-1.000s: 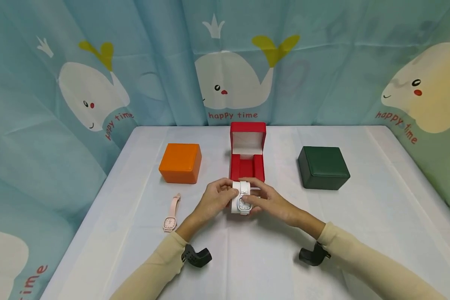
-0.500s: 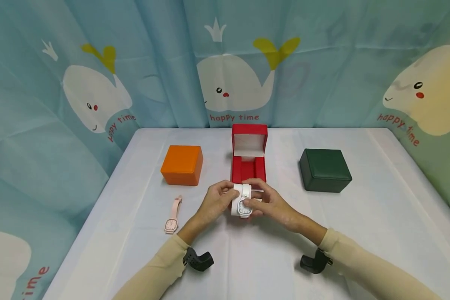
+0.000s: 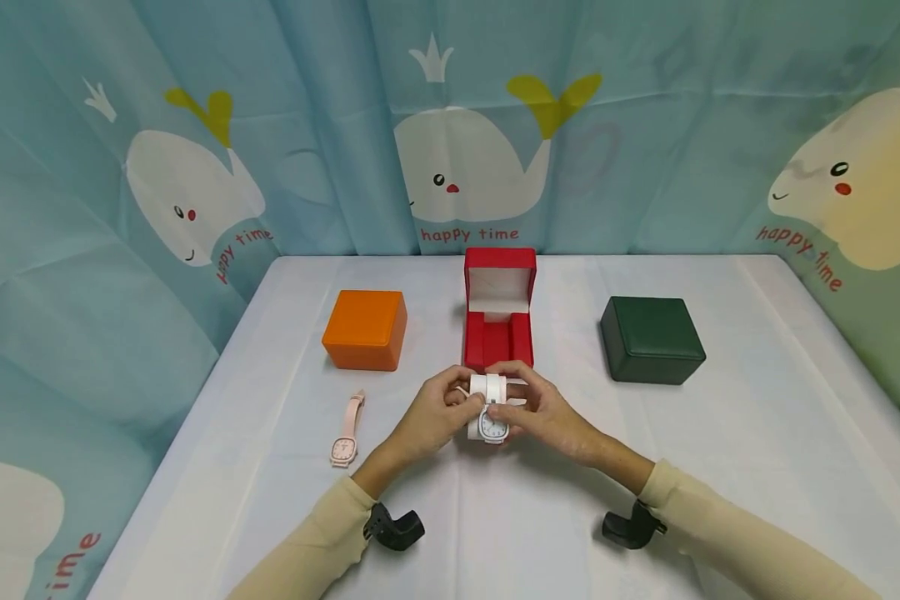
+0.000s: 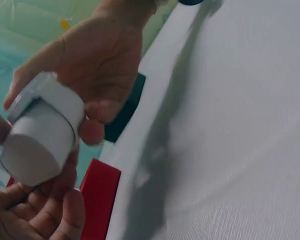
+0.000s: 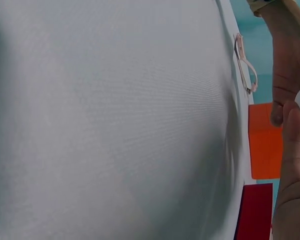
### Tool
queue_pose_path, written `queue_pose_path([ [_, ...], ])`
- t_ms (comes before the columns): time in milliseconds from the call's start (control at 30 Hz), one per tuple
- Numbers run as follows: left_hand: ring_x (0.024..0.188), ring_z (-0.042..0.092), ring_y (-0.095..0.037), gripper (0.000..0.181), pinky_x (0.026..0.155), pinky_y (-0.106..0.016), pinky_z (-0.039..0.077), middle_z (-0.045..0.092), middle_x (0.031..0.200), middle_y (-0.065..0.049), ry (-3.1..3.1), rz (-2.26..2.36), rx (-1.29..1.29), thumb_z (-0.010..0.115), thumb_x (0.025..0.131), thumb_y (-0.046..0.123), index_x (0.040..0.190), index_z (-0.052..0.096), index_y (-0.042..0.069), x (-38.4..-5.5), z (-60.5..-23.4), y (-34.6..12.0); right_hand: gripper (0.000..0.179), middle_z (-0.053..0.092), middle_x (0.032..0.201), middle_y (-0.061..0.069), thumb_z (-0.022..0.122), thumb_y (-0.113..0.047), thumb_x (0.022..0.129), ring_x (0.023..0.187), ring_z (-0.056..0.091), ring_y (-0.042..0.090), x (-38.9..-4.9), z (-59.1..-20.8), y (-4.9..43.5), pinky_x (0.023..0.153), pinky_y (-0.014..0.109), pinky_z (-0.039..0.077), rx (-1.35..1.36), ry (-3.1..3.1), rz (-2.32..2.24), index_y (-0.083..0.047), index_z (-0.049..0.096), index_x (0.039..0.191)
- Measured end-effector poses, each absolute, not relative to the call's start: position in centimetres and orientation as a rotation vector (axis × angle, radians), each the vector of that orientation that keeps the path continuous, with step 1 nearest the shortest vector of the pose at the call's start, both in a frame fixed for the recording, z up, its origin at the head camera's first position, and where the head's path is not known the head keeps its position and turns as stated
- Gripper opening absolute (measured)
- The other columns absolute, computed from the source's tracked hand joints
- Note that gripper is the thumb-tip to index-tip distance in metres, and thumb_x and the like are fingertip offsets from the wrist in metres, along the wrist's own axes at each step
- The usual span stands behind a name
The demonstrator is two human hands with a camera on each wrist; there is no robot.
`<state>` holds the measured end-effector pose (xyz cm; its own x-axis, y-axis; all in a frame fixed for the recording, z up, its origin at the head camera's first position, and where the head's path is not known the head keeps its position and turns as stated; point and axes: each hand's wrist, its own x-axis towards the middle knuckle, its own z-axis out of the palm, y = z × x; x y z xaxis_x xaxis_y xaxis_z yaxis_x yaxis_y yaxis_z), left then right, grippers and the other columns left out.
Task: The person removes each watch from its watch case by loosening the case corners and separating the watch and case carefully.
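Note:
In front of the open red watch box (image 3: 523, 346), both hands hold a white wristwatch (image 3: 493, 427) wrapped round a white watch pillow (image 4: 30, 155). On its left side, my left hand (image 3: 433, 419) grips the pillow, the thumb lying near the strap. My right hand (image 3: 551, 421) holds the watch from the right, thumb at the edge of the round-numbered dial and fingers behind. From the left wrist view, the strap circles the pillow, whose round end faces that camera. Only an edge of the white bundle shows in the right wrist view.
A pink wristwatch (image 3: 343, 450) lies on the white tablecloth (image 3: 270, 517) to the left. Behind it stands a closed orange box (image 3: 365, 329). At the right is a closed dark green box (image 3: 654, 342). A whale-print curtain (image 3: 315, 125) hangs behind the table.
Both hands have brought the watch and pillow slightly nearer to me, away from the red box. The left fingers have shifted a little along the strap. The boxes and pink watch stay put.

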<state>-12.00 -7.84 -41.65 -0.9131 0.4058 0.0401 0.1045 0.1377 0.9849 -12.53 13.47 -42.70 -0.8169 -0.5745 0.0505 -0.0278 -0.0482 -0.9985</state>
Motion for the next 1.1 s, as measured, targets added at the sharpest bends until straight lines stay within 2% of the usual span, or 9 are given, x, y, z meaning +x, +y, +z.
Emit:
queue_pose_path([
  [100,0.062,0.045,-0.012,0.029,0.054,-0.021,0.035,0.058,0.074,-0.002,2.216,1.810,0.533,0.061,0.098,0.006,0.123,0.057,-0.007,-11.8,-41.6,-7.7,0.055,0.055,0.128,0.022,0.065,-0.004,0.098,0.105,0.062,0.035,-12.5,-42.7,13.5,0.074,0.047,0.060,-0.664,1.852,-1.886,-0.007,0.042,0.148],
  [200,0.062,0.048,-0.011,0.028,0.054,-0.021,0.035,0.060,0.074,-0.002,2.229,1.813,0.508,0.062,0.097,0.006,0.121,0.058,-0.007,-11.8,-41.6,-7.7,0.055,0.053,0.129,0.021,0.064,-0.006,0.099,0.106,0.061,0.035,-12.5,-42.6,13.4,0.076,0.046,0.060,-0.680,1.854,-1.856,-0.009,0.043,0.150],
  [367,0.070,0.057,-0.014,0.029,0.059,-0.021,0.042,0.065,0.089,-0.008,2.232,1.828,0.445,0.063,0.097,0.007,0.122,0.058,-0.008,-11.6,-41.9,-7.9,0.049,0.058,0.122,0.021,0.064,-0.008,0.099,0.103,0.063,0.036,-12.4,-42.6,13.5,0.075,0.044,0.060,-0.663,1.834,-1.859,-0.007,0.045,0.145],
  [500,0.078,0.064,-0.017,0.030,0.066,-0.021,0.049,0.065,0.098,-0.013,2.240,1.859,0.449,0.063,0.098,0.007,0.122,0.059,-0.010,-11.3,-42.1,-7.9,0.051,0.059,0.124,0.023,0.065,-0.008,0.099,0.104,0.064,0.037,-12.1,-42.6,13.6,0.076,0.048,0.059,-0.641,1.800,-1.879,-0.008,0.045,0.145],
  [733,0.086,0.068,-0.023,0.030,0.076,-0.025,0.055,0.064,0.100,-0.014,2.284,1.919,0.434,0.066,0.098,0.009,0.118,0.060,-0.012,-11.0,-42.1,-7.8,0.053,0.059,0.126,0.023,0.066,-0.008,0.099,0.105,0.064,0.033,-11.9,-42.4,13.5,0.078,0.050,0.059,-0.603,1.765,-1.903,-0.009,0.042,0.147],
  [1100,0.088,0.068,-0.023,0.028,0.077,-0.025,0.054,0.065,0.101,-0.016,2.223,1.971,0.407,0.064,0.099,0.009,0.117,0.059,-0.011,-10.9,-42.5,-7.5,0.054,0.061,0.126,0.023,0.066,-0.008,0.099,0.104,0.064,0.036,-11.5,-42.4,13.7,0.078,0.053,0.058,-0.580,1.733,-1.906,-0.013,0.038,0.146],
])
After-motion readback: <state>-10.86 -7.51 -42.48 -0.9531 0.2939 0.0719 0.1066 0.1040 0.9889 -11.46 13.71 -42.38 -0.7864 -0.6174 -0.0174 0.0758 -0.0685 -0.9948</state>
